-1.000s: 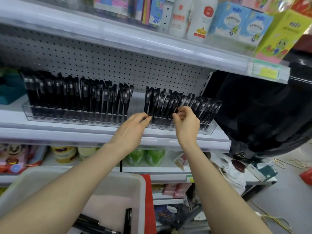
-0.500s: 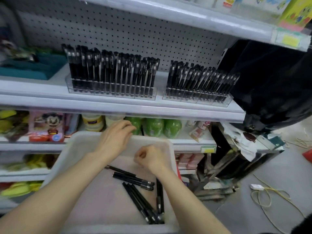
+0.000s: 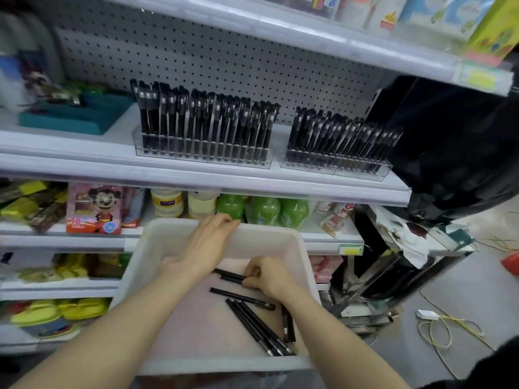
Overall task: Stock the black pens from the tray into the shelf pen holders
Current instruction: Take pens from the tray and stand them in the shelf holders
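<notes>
Shop shelves (image 3: 196,178) stand behind a white tray (image 3: 266,242). Above the tray, two pen holders (image 3: 202,160) look full. Left hand (image 3: 207,242) lies flat on the tray's far rim, fingers straight. Right hand (image 3: 266,277) inside the tray pinches two black pens (image 3: 229,276), loose pens (image 3: 258,329) nearby.

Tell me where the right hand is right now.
In the head view, the right hand is inside the white tray, right of centre, gripping black pens, close beside the left hand, whose fingers rest on the tray's far rim.
</notes>
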### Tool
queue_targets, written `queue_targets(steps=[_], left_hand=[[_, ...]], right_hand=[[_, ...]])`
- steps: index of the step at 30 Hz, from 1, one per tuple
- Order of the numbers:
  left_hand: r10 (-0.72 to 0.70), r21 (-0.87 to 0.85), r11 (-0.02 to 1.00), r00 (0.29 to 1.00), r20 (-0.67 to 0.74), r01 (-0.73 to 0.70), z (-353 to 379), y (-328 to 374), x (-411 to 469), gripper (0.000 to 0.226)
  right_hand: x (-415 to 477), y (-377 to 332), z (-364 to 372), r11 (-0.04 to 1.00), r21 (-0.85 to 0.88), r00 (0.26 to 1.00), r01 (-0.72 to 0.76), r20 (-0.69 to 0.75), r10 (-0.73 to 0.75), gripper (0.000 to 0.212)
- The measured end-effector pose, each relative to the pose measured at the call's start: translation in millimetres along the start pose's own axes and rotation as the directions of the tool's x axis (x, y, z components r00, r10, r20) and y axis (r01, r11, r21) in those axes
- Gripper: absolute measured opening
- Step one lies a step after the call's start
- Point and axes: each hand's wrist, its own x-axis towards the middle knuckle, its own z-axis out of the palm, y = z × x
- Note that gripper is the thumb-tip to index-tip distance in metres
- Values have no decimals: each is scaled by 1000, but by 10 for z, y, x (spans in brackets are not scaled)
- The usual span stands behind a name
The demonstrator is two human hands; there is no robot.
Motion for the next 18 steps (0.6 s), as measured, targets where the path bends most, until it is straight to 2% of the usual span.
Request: queue_targets(steps=[4, 7, 8, 11, 13, 16, 18], left_hand=[[-6, -67, 998, 996, 84, 12, 42, 114, 84, 43], [31, -75, 997, 999, 38, -29, 47, 183, 192, 35], [42, -71, 997, 999, 28, -40, 21, 209, 237, 32], [154, -43, 987, 988, 14, -153, -112, 311, 392, 48], [231, -19, 973, 973, -13, -231, -200, 368, 513, 49], [317, 16, 948, 946, -63, -317, -255, 421, 727, 21], [331, 25, 944, 942, -51, -330, -287, 505, 903, 13]], right_hand=[[48, 261, -274, 998, 65, 999, -11, -44, 14, 13], [83, 301, -524, 995, 99, 1000, 4, -11, -3, 4], [91, 279, -638, 994, 110, 1000, 25, -1, -25, 7], [51, 191, -1055, 981, 179, 997, 79, -21, -76, 10], [4, 193, -1326, 959, 270, 996, 89, -51, -78, 9], [-31, 249, -1601, 935, 341, 995, 91, -78, -69, 8], [8, 260, -1684, 955, 267, 988, 128, -118, -100, 6]])
